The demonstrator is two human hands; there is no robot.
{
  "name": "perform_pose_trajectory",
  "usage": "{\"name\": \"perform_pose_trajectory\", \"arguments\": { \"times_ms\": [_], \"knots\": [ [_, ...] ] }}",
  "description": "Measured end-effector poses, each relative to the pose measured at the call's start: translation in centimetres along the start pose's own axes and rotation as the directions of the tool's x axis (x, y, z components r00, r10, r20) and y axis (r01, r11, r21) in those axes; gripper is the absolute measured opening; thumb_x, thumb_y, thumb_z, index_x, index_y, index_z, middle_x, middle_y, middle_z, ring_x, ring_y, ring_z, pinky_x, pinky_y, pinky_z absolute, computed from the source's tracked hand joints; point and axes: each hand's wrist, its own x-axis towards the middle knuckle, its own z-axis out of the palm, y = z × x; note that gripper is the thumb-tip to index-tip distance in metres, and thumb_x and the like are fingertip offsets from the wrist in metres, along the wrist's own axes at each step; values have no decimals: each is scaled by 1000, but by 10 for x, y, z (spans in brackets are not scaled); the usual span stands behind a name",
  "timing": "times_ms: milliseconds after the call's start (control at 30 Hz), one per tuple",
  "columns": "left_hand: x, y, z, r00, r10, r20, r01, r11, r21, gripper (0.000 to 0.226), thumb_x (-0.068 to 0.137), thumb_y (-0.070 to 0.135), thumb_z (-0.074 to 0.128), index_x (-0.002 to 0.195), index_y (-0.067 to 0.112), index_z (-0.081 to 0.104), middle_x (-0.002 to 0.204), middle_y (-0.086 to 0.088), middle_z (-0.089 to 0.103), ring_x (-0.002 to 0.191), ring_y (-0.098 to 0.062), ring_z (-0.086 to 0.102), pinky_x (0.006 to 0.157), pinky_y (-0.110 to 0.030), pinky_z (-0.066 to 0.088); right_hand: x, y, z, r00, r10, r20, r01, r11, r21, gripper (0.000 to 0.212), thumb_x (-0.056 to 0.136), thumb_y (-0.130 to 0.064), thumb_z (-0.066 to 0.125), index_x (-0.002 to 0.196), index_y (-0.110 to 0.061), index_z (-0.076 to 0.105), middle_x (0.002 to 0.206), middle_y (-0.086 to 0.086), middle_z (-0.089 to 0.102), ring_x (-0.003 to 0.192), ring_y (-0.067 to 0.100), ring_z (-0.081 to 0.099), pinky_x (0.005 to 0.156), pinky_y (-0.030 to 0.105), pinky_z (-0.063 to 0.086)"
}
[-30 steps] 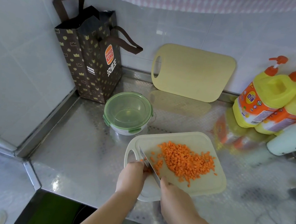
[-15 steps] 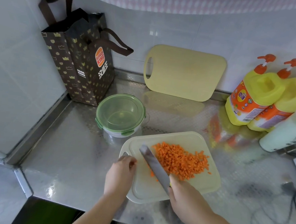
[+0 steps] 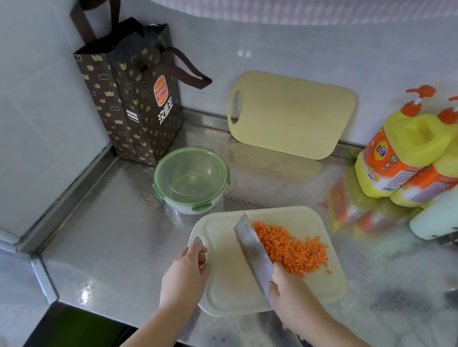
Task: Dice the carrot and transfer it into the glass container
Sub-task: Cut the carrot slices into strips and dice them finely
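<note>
A lidded glass container point(image 3: 191, 179) stood just beyond the cutting board point(image 3: 228, 285), whose left edge the left hand point(image 3: 184, 275) gripped. The knife point(image 3: 254, 248) leaned against the diced carrot point(image 3: 290, 249) heaped on the board, its handle clasped in the right hand point(image 3: 294, 300).

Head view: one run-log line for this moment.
left hand grips pale plastic cutting board | right hand holds steel knife against diced orange carrot pile | round glass container, green lid on, empty
</note>
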Motion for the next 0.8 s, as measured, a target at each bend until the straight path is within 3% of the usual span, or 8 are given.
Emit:
{"name": "perform_pose_trajectory", "arguments": {
  "times_ms": [100,267,333,400,567,633,700,800],
  "knots": [
    [1,15,8,985,171,11,-171,982,85,10,91,32,55,92,23,59,103,9,58,89,-13,56,68,-30,49,-5,5,-16,1000,2,18,-4,994,112,26,97,-18,29,122,-19,36,58,2,46,35,12,47,49,28,44],
    [-1,40,33,830,522,197,-558,780,283,58,86,28,36,141,12,42,149,0,40,132,-20,45,104,-38,39,-13,10,-42,1000,-21,22,17,983,185,9,97,-20,34,102,-15,40,51,-6,44,36,11,51,48,21,35],
    [-3,47,34,832,448,327,-547,763,345,60,96,25,28,152,15,11,160,5,5,147,-18,10,118,-39,10,-14,14,-49,1000,9,9,-10,977,213,7,96,-19,36,89,-17,39,56,-1,41,36,11,50,52,26,34],
    [-3,44,37,833,432,344,-545,747,381,57,99,22,29,152,20,8,159,9,-1,147,-14,-2,120,-37,-2,-16,20,-54,999,27,-22,-21,977,213,7,96,-17,36,99,-14,41,56,0,41,34,9,48,52,26,35],
    [8,47,14,939,345,0,-345,938,-28,34,95,18,48,127,26,56,130,10,54,119,-14,52,99,-24,36,-21,41,-57,963,-131,-236,75,970,-232,10,97,-22,41,107,-24,42,90,-3,55,73,23,60,57,30,37],
    [13,55,-6,983,137,-122,-166,947,-274,26,95,12,49,113,26,62,112,12,63,103,-10,58,85,-19,40,-22,54,-60,907,-298,-299,100,839,-535,32,80,-21,65,108,-31,53,100,-7,52,55,22,46,49,31,32],
    [20,62,-19,993,112,-48,-122,921,-371,28,92,3,47,98,26,62,98,14,66,92,-5,60,77,-15,40,-25,61,-65,898,-362,-252,100,724,-683,59,42,-14,83,95,-32,63,88,-7,52,42,14,27,40,25,22],
    [18,79,-25,944,237,231,-124,900,-418,43,78,-17,38,78,18,63,73,7,68,74,-8,61,71,-16,46,-25,69,-69,875,-440,-201,162,658,-735,71,23,-9,83,89,-27,67,84,-5,54,39,14,39,42,24,35]
  ]
}}
